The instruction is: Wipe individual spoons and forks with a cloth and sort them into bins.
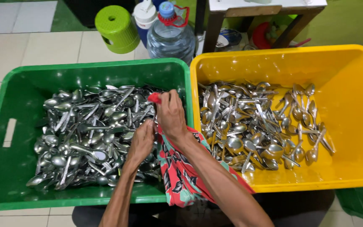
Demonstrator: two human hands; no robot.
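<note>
Spoons (pixel 93 134) fill the green crate (pixel 5 168), heaped with handles lying every way, and both hands work over the crate's right end. The left hand (pixel 143 141) is palm down on the heap, fingers curled into the spoons beneath it; whether it has one pinched I cannot tell. The right hand (pixel 171 115) sits just above and to the right of it, clenched on a red patterned cloth (pixel 177 172) whose bunched tip shows past the knuckles while the rest hangs down beneath the forearm over the crate's near rim. The two hands are almost touching. Most of the heap lies to their left, so the left hand is nearer it. To the right, touching the green crate, a yellow crate (pixel 349 71) holds a thinner layer of spoons and forks (pixel 257 126). Beyond stand a water bottle (pixel 171 35) and a green stool (pixel 116 27) on the tiled floor.
</note>
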